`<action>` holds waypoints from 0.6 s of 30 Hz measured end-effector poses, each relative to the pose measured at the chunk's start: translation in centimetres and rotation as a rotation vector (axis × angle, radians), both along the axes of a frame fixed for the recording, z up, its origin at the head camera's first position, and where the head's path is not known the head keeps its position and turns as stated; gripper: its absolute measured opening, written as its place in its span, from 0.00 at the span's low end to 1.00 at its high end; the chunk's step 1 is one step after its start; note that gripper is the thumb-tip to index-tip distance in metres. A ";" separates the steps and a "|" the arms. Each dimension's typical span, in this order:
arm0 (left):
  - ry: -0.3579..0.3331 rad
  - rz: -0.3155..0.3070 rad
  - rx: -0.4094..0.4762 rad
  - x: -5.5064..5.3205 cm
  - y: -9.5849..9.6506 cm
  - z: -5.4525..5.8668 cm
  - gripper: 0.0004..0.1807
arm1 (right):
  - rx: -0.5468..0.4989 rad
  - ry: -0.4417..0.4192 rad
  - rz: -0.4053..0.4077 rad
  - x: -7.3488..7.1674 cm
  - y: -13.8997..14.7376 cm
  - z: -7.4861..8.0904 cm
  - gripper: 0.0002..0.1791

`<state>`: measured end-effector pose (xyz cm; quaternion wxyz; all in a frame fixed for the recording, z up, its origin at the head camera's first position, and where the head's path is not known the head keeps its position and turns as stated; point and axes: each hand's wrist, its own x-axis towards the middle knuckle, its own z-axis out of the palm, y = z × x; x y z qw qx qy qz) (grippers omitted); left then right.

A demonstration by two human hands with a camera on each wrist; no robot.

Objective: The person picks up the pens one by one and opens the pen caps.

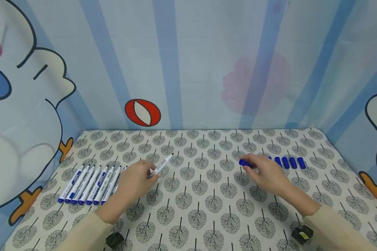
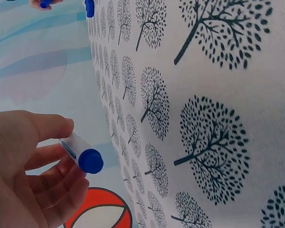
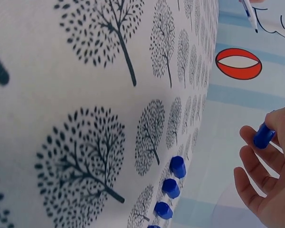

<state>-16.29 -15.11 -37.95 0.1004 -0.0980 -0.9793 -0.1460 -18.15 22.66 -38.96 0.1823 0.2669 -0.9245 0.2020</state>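
My left hand (image 1: 138, 177) pinches an uncapped whiteboard marker (image 1: 163, 164) between thumb and fingers, its dark tip pointing up and to the right. In the left wrist view the marker's blue end (image 2: 91, 161) faces the camera. Over on the right, my right hand (image 1: 265, 172) holds a blue marker cap (image 1: 245, 163) by thumb and fingertips. The right wrist view shows that blue cap (image 3: 264, 136) above the cloth, the other fingers loosely bent below it.
Several uncapped white markers (image 1: 89, 184) lie side by side in a row at the left. Behind my right hand, several blue caps (image 1: 285, 162) form a row. A tree-patterned cloth (image 1: 201, 216) covers the table, and a printed curtain (image 1: 201, 62) hangs at the back.
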 end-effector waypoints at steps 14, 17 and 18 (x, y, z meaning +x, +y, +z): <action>-0.051 0.072 0.037 0.0 -2.0 -0.2 0.13 | 0.012 0.042 -0.061 0.0 1.9 0.4 0.16; -0.057 0.085 0.048 0.1 -2.3 -0.4 0.12 | 0.013 0.035 -0.078 0.0 2.2 0.4 0.16; -0.062 0.089 0.053 0.1 -2.4 -0.5 0.12 | 0.011 0.027 -0.086 0.0 2.3 0.4 0.16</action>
